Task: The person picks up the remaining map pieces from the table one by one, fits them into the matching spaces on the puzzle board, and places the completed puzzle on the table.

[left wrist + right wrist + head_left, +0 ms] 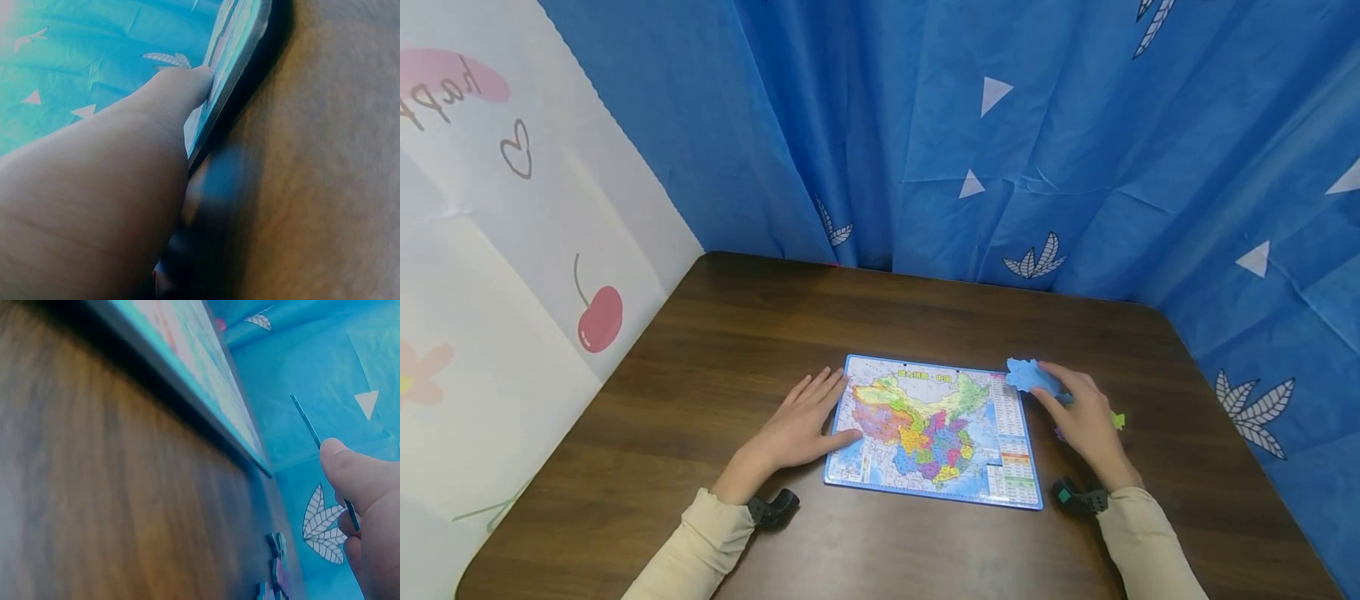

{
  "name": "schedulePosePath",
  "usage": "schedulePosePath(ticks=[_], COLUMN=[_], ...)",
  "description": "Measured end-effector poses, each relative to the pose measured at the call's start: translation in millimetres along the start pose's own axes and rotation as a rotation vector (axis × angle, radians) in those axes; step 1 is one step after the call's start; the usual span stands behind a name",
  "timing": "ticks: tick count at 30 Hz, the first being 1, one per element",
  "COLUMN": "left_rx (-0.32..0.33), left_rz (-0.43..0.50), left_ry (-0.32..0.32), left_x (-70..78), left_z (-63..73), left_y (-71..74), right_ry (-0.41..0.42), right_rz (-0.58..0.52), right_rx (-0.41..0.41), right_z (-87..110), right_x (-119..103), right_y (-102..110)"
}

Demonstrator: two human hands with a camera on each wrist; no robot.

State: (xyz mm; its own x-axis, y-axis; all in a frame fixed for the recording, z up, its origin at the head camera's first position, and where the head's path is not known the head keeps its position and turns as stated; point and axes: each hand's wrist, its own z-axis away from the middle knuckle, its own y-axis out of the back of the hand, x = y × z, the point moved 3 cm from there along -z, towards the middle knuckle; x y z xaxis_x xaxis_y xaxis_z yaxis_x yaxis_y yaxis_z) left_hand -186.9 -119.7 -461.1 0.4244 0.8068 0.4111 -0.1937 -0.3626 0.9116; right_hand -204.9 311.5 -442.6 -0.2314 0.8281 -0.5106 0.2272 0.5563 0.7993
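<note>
A China map puzzle board (917,492) with a blue border lies on the table. My left hand (801,423) rests at its left edge with the fingers straight and the thumb on the map; in the left wrist view the thumb (181,87) presses on the board's face. My right hand (1086,417) pinches a light blue puzzle piece (1024,375) between thumb and fingers at the board's upper right corner. Seen edge-on in the right wrist view, that thin piece (305,420) is held up off the table.
Several loose puzzle pieces lie on the table right of the board, partly hidden by the right hand; a green piece (1119,421) shows past it, and a purple piece (281,578) in the right wrist view. A blue curtain (925,150) hangs behind the brown table (760,292).
</note>
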Motion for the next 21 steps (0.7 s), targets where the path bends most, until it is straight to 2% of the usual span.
schedulePosePath(ticks=[9,21], left_rx=[-0.001,-0.002], left_rz=[0.003,-0.002], left_ry=[0.006,0.004], left_x=[0.6,1.2], left_z=[-0.9,0.6], left_y=[1.4,1.0], right_ry=[0.035,0.072], right_rz=[-0.021,-0.038], right_rx=[-0.005,-0.025], right_z=[-5.0,-6.1], right_x=[-14,-20], right_y=[-2,-14])
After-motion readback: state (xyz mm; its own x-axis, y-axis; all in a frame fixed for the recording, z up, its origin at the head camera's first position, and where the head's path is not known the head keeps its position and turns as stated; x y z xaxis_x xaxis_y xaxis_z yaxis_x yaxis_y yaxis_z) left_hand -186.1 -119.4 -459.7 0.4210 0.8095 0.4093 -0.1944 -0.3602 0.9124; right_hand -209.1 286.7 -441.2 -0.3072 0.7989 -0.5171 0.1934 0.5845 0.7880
